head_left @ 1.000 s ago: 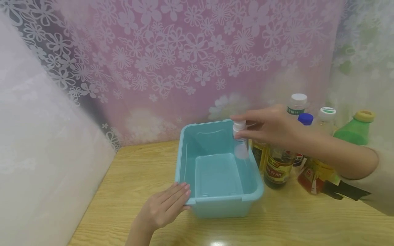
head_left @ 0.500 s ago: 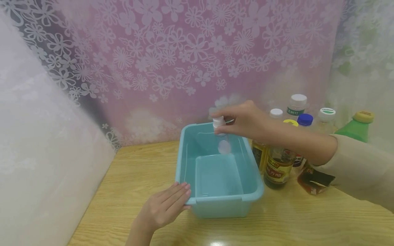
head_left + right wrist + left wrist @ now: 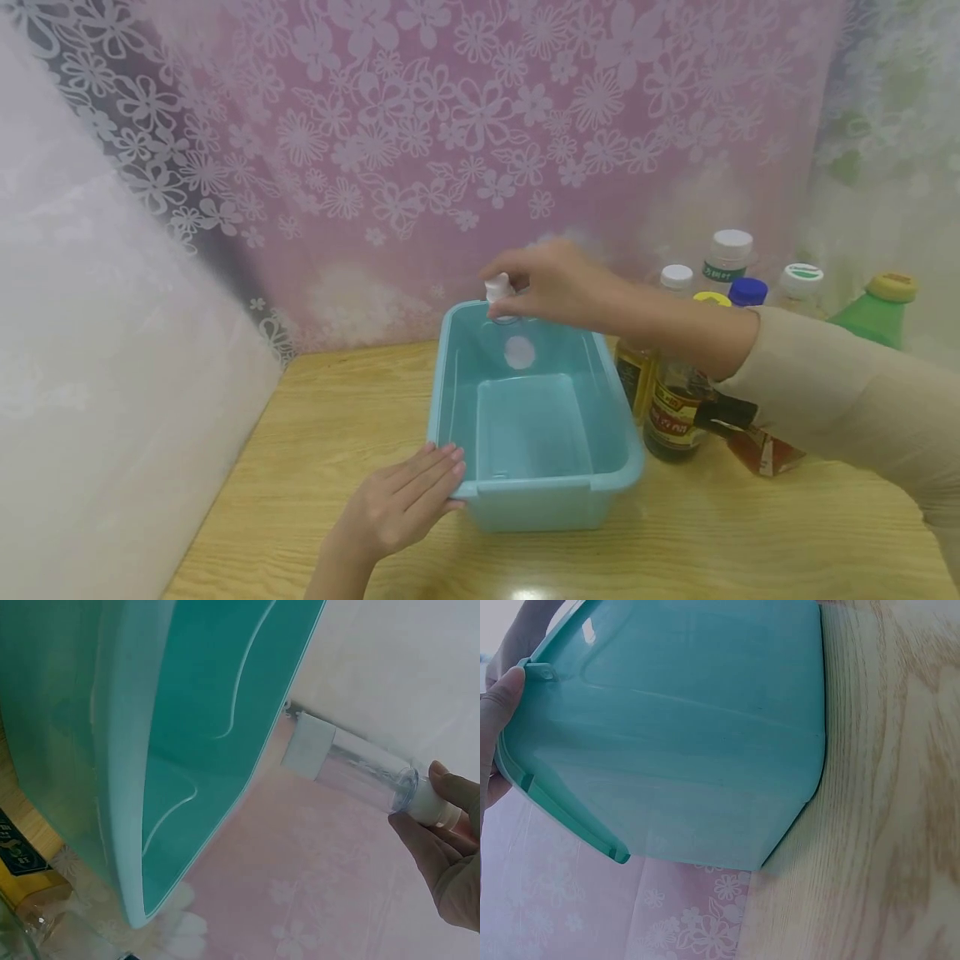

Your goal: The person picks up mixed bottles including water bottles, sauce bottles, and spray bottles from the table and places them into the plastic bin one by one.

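A light blue plastic basin (image 3: pixel 540 507) stands on the wooden table. My left hand (image 3: pixel 401 504) holds its near left corner, fingers laid over the rim; in the left wrist view the thumb (image 3: pixel 502 697) presses the outside of the rim. Above the far end of the basin, my right hand (image 3: pixel 558 283) pinches the white cap of a small clear bottle (image 3: pixel 360 769) between thumb and fingers. The bottle hangs cap up, its pale round base (image 3: pixel 519 352) seen against the far wall inside the basin. Nothing lies on the basin's floor.
Several bottles crowd the basin's right side: a dark sauce bottle (image 3: pixel 670 417), a yellow oil bottle (image 3: pixel 630 379), and a green bottle (image 3: pixel 873 317) with a yellow cap. A pink flowered curtain (image 3: pixel 420 167) hangs close behind; white cloth (image 3: pixel 112 333) hangs at left.
My right hand has carried the small clear bottle leftward, from the basin's right rim to over its far end. The left hand and the basin have stayed in place.
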`<state>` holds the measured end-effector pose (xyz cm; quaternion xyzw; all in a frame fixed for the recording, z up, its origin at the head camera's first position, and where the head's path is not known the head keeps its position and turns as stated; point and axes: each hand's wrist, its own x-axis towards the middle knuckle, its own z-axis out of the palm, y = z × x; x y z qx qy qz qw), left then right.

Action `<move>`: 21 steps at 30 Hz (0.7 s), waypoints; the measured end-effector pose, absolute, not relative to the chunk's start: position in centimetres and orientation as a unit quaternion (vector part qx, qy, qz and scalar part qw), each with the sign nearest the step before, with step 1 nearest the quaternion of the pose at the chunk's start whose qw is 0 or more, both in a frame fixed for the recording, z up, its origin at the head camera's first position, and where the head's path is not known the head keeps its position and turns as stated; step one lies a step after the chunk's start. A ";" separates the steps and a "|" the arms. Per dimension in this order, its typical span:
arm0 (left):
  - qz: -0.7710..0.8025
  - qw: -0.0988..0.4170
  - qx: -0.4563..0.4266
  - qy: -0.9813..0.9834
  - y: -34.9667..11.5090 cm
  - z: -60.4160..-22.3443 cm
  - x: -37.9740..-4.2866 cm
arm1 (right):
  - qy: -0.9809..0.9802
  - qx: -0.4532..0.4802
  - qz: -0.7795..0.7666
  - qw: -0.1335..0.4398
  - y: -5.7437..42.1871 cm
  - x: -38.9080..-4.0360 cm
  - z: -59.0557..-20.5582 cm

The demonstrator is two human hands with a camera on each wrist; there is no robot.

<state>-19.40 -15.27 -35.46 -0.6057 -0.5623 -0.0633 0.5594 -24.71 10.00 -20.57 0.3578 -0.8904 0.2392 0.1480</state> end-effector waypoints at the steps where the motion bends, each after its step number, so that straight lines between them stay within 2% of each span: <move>1: -0.064 0.559 -0.606 -0.562 -15.3 -35.5 -19.4 | -0.891 0.356 0.241 0.144 9.8 -24.9 -20.6; 11: -0.070 0.555 -0.605 -0.567 -15.3 -35.5 -19.3 | -0.893 0.347 0.275 0.082 8.1 -26.3 -21.5; 21: -0.069 0.549 -0.606 -0.571 -15.2 -35.5 -19.3 | -0.911 0.312 0.263 0.053 6.7 -28.3 -22.1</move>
